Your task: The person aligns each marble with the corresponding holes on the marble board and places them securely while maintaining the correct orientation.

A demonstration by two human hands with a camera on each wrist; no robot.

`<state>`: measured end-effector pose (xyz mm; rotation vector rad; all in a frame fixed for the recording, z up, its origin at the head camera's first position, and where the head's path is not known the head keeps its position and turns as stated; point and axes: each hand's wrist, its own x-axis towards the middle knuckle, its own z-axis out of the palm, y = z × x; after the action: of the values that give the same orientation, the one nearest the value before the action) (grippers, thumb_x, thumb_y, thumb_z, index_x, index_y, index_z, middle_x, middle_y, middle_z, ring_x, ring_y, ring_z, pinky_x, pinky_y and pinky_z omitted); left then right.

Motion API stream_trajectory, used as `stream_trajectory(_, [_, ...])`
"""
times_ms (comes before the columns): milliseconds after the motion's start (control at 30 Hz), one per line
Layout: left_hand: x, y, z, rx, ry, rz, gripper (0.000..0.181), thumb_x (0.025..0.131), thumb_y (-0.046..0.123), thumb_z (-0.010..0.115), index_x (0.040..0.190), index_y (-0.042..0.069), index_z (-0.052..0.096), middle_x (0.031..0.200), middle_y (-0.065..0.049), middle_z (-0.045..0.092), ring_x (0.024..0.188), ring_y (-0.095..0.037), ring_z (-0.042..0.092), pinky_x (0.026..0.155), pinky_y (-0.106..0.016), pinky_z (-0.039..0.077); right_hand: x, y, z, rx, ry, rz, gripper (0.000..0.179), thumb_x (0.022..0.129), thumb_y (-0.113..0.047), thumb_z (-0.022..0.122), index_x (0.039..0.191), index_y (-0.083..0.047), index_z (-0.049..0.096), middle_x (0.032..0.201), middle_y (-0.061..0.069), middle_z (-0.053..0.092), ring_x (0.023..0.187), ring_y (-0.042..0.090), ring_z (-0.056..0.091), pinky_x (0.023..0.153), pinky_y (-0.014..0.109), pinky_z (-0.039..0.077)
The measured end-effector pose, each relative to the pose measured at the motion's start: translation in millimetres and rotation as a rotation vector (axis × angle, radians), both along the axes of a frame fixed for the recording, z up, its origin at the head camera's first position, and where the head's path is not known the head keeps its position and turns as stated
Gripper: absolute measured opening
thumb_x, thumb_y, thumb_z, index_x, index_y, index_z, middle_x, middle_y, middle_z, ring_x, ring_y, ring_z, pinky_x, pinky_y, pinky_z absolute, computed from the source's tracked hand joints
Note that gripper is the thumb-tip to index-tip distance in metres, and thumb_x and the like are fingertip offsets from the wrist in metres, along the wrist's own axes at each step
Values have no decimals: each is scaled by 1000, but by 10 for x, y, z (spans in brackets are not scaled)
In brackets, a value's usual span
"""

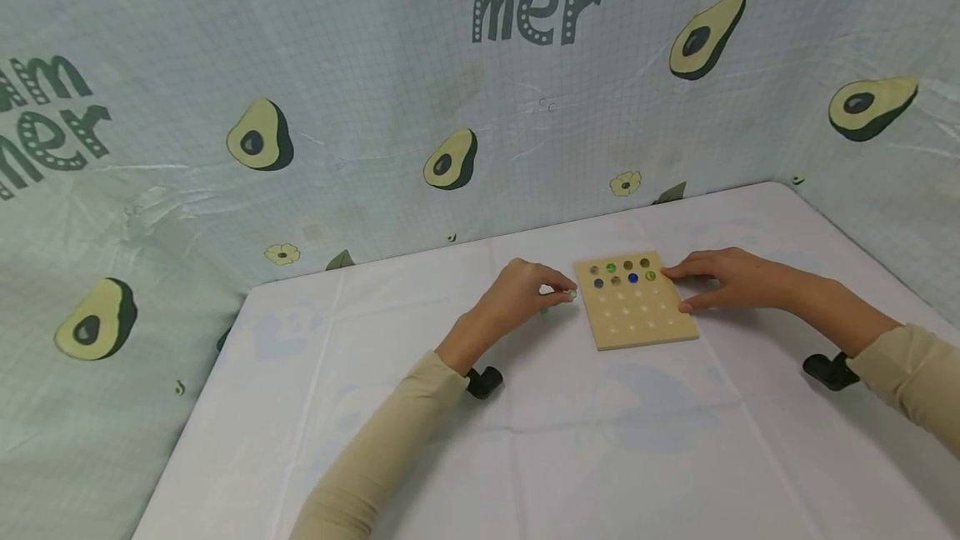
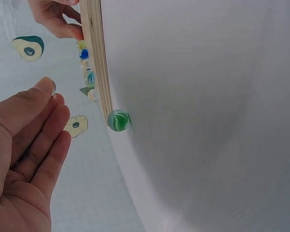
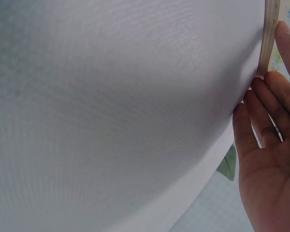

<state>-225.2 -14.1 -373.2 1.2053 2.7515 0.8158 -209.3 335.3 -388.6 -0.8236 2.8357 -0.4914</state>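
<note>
A square wooden board (image 1: 636,315) with rows of round dimples lies on the table. Its two far rows hold several glass marbles, among them a dark blue marble (image 1: 633,277) and a green one (image 1: 611,267). Just left of the board, my left hand (image 1: 522,294) pinches a clear glass marble (image 1: 572,294) between thumb and fingertips; in the left wrist view the fingers mostly hide it. Below that hand, a green-swirled marble (image 2: 118,120) rests on the table beside the board. My right hand (image 1: 731,277) touches the board's right edge with its extended fingers and thumb.
A white cloth (image 1: 420,307) with faint blue prints covers the table. Behind it hangs a pale curtain (image 1: 360,65) printed with avocados and lettering. Each wrist wears a black camera, such as the left camera (image 1: 485,382).
</note>
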Motion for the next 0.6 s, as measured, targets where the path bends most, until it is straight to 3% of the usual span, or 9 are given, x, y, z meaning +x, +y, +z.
stream_trajectory(233, [-4,55,-28,14,-1,-8,21,92,17,77,111,9,80,103,-1,78,95,-9,71,84,-25,56,-1,1,-1,3,-2,3,63,87,-40,80,139,-8,64,130,9,66,124,35,59,101,55,49])
stream_trajectory(600, [4,118,-40,-6,10,-5,21,92,18,76,111,10,80,102,0,78,94,-8,71,80,-16,52,-5,-4,-16,13,4,0,63,87,-43,79,138,-9,64,129,9,66,124,35,60,100,56,48])
